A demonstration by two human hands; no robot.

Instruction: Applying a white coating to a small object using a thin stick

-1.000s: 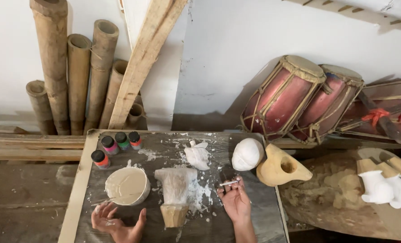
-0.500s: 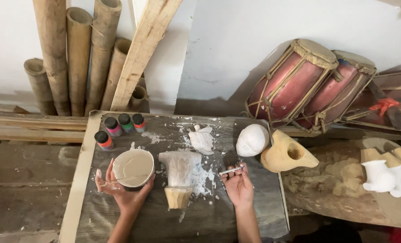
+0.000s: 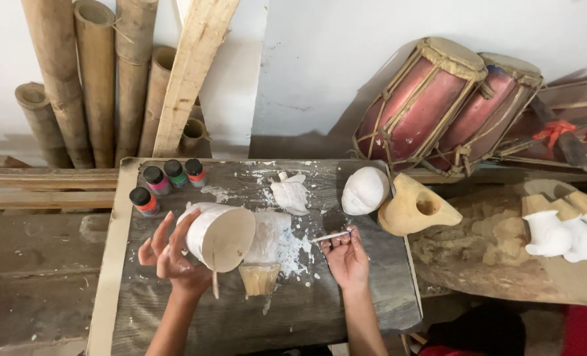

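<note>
Whitewash covers the rounded wooden mask, which the person's left hand holds tilted up above the grey plank worktop, its pale hollow back turned to the camera. The left grip is spread wide, fingers splayed against the mask's painted side, cupping it rather than pinching. A thin stick hangs below the mask's lower edge. Just right of it stands a wide paintbrush with a tan wooden handle and white-caked bristles, lying on splashes of white paint. The right hand rests near those splashes, its grip pinching a thin white-tipped stick between fingertips and thumb. Behind, a crumpled white rag lies on the boards, and a white-painted oval carving sits at the right edge, touching an unpainted yellowish wooden mask. Four small paint pots with black lids stand at the back left corner. Further out, thick bamboo poles and a plank lean on the wall, two red rope-laced drums lie on their sides, and small white-painted figures stand at the far right.
</note>
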